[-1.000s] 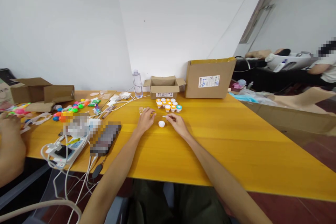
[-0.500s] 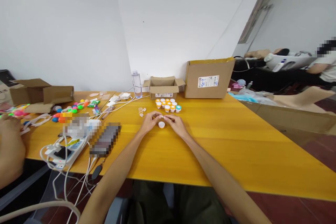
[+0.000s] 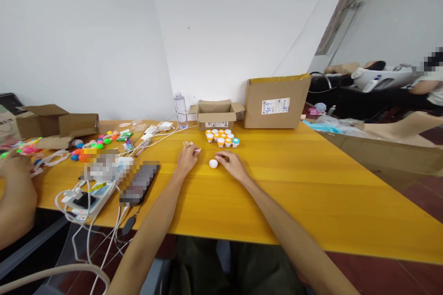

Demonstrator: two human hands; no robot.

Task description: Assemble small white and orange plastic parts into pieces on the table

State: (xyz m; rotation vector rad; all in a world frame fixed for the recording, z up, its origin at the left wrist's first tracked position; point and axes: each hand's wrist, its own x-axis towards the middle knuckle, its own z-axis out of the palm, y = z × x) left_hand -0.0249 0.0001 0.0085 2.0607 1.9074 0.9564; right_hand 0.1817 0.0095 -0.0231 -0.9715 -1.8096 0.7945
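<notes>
We rest both hands on the yellow counter (image 3: 311, 184), toward its far edge. Our left hand (image 3: 187, 158) pinches a small white piece (image 3: 196, 150) in narrowed fingers; what it is, we cannot tell. Our right hand (image 3: 232, 164) lies loosely curled, holding nothing, just beside the white cap (image 3: 213, 163) between the hands. We judge we are partway through handling one small container; next calls for a fine, steady pinch. The orange-lidded cups (image 3: 221, 138) cluster beyond, before the small open box (image 3: 216, 115).

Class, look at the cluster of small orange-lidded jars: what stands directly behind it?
Behind the jars stands a small open cardboard box with a label on its front. Its contents cannot be seen; the front wall hides them.
</notes>
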